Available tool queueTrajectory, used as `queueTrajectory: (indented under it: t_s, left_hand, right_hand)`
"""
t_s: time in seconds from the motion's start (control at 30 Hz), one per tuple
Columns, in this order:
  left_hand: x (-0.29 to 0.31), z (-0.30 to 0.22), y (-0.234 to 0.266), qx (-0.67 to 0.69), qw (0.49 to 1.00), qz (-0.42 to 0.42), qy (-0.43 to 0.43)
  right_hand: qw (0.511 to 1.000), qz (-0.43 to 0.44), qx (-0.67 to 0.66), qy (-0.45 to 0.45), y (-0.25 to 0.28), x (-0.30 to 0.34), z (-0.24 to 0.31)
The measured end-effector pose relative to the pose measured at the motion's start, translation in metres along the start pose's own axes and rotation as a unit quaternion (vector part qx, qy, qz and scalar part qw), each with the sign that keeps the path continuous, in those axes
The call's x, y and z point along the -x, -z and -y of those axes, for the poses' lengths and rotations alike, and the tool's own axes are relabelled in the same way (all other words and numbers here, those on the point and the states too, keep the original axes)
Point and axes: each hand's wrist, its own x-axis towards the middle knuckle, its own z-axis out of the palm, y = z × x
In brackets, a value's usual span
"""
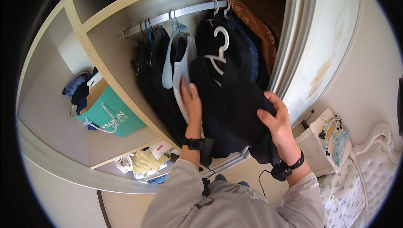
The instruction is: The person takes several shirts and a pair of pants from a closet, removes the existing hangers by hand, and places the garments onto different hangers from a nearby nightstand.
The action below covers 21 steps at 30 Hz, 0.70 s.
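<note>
A black garment (241, 110) hangs on a white hanger (222, 43), whose hook shows in front of the metal rod (161, 18) and looks free of it. My right hand (277, 121) grips the garment's right side between thumb and fingers. Fingers stretched out, my left hand (192, 104) lies between this garment and a white garment (180, 70), touching the white one. An empty-looking light blue hanger (168, 66) is beside it. More dark clothes (153, 81) crowd the rod's left part; white hanger hooks (226, 6) and a brown patterned garment (256, 26) are at the right.
A teal paper bag (124, 118) holding clothes stands in the left compartment. Below it are folded clothes (145, 160). Sliding door edges (289, 39) bound the closet on the right. Beyond, hangers (336, 137) lie on a white cabinet (312, 154) beside a bed (342, 196).
</note>
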Motion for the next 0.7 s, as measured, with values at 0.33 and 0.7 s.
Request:
queueTrajectory:
  t_s: [0.33,0.7]
  left_hand:
    - [-0.029,-0.068,-0.026,0.148,0.97,0.171,-0.089]
    - [-0.04,-0.064,-0.034,0.162,0.963,0.176,-0.126]
  right_hand:
    - [0.99,-0.061,0.048,0.117,-0.052,-0.115,-0.023]
    - [0.984,-0.063,0.082,0.147,-0.071,-0.196,-0.067]
